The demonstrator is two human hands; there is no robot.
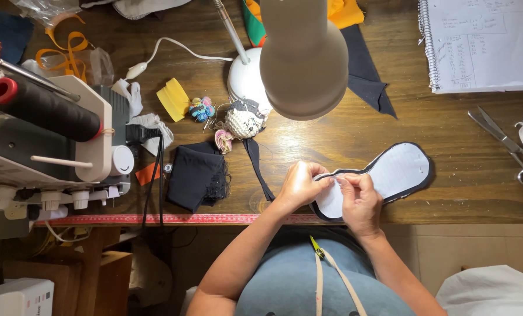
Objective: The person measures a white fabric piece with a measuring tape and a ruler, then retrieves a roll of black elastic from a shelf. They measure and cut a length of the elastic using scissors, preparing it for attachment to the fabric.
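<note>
Both hands meet at the near edge of the worktop (449,193), over the near-left end of a white sole-shaped fabric piece (399,172) with a dark border. The piece lies flat, its far-right end resting on the wood, its near-left end lifted slightly under the hands.

Left hand (299,184): fingers curled together, pinching the dark edge of the piece.
Right hand (360,202): fingers closed on the same edge just beside the left; whether a pin or needle is held there is too small to tell.

Handling, as a judgement: the piece looks light, thin and floppy, likely layered cloth; it would sag if lifted by one end. Best hold is on the bound edge, a pinch on each side, close to the spot being worked.

Around: scissors (507,143) far right, well apart from the hands. Spiral notebook (481,44) at the far right. Lamp (302,55) hangs over the middle. Folded black cloth (196,175) left of the hands, a small crocheted ball (243,122) beyond it. Sewing machine (50,140) with a black thread cone (45,108) at the left. Pink tape measure (156,219) runs along the near edge.
</note>
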